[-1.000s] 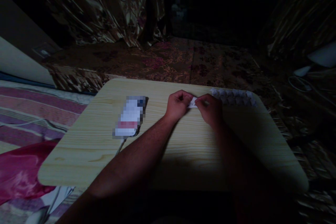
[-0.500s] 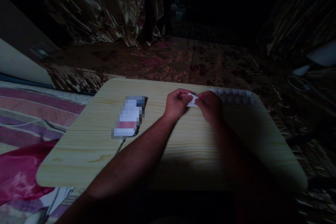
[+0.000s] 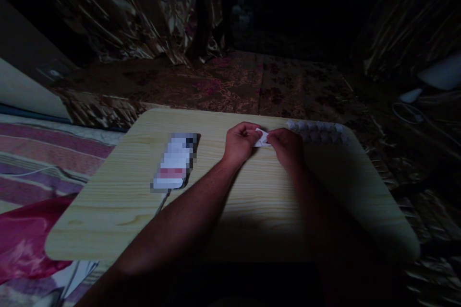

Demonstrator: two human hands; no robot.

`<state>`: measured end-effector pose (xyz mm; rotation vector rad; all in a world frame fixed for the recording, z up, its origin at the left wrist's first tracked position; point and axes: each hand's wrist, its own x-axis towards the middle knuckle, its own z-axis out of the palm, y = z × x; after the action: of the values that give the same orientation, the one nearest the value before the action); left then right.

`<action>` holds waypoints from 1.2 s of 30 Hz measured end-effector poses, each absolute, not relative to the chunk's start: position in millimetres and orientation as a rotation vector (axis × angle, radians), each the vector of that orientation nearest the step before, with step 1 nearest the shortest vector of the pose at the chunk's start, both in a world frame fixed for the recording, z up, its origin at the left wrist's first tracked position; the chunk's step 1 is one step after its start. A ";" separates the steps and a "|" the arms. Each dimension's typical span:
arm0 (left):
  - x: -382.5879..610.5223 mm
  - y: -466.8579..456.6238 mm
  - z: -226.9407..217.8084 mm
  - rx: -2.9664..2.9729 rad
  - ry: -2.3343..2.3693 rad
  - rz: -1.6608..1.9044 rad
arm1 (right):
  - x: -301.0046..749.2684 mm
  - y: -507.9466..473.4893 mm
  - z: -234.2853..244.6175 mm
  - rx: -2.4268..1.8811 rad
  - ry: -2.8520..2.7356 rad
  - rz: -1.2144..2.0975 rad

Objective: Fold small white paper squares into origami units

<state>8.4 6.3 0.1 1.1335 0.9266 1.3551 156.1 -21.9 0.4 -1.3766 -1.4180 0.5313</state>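
A small piece of white folded paper is held between my two hands above the far half of the wooden table. My left hand pinches its left side, thumb on top. On its right side, my right hand grips it between thumb and fingers. Behind my right hand, several small white folded paper pieces lie in rows at the table's far right corner. The fingers partly cover the paper, so its exact shape is unclear.
A phone, its screen blurred out, lies left of my forearms with a white cable attached. Left of the table are a striped bedsheet and a shiny pink cloth. A dark patterned cover and curtains stand beyond.
Both hands keep their hold on the paper, with only slight finger movement. The whole view has shifted slightly.
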 end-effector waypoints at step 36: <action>10.4 3.1 -1.3 1.042 0.833 1.266 | 153.7 -25.9 7.8 -1.412 -1.455 0.519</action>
<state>10.4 3.1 -1.3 1.0418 0.8331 1.2665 153.7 -25.9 7.8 -1.4121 -1.4555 0.5189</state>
